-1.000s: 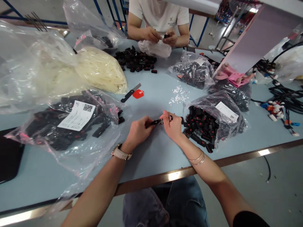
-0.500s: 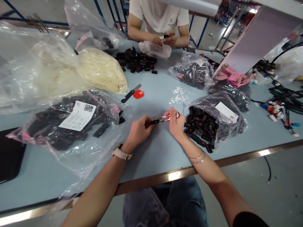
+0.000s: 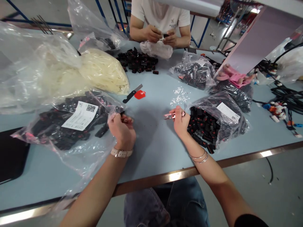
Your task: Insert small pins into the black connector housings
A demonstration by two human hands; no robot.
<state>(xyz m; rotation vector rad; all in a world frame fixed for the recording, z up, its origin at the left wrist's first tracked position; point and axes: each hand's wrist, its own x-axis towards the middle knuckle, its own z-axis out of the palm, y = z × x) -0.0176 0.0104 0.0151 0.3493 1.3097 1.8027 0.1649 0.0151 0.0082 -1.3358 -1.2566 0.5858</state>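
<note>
My left hand (image 3: 121,130) is at the mouth of the left clear bag (image 3: 71,164), palm partly up and fingers curled. A black plastic connector housing (image 3: 122,113) shows at its fingertips, mostly hidden by them. More black connector housings (image 3: 101,130) lie in and beside that bag. Held in my right hand (image 3: 181,123) is a pair of small thread snips (image 3: 169,116), blades pointing left over the bare table. Just right of that hand, black housings with orange parts (image 3: 203,126) spill from another clear bag (image 3: 233,129).
Small white pieces (image 3: 178,96) lie scattered beyond my right hand. A folding knife (image 3: 132,93) rests by a red tag (image 3: 140,94). A bag of cream-coloured strips (image 3: 104,72) stands back left. Across the table (image 3: 151,151), a person (image 3: 161,22) handles a small black part near a black pile (image 3: 137,61).
My left hand has moved left, away from the snips, to the left bag, taking the black housing from the blades. My right hand has stayed nearly in place with the snips.
</note>
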